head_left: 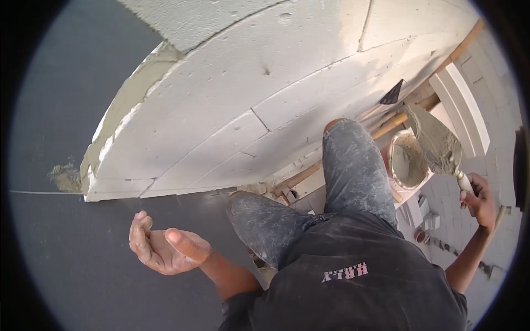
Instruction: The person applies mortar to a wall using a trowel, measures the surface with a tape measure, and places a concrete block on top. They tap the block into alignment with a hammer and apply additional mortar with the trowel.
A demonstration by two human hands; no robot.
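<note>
My left hand (168, 245) is held palm up below the wall's lower left corner, fingers apart and slightly curled, with nothing in it. My right hand (479, 201) grips the pale handle of a trowel (436, 140) at the right. Grey mortar covers the trowel's blade. Just left of the blade is a bucket (393, 160) with mortar inside. The wall of pale blocks (221, 105) has thin joints and a band of mortar (130, 99) along its left edge.
A thin string (44, 192) runs to the wall's corner. Bamboo poles (392, 124) lie behind the bucket. A dark triangular piece (392, 92) sticks out near the wall. Loose blocks (428, 215) lie far below at the right.
</note>
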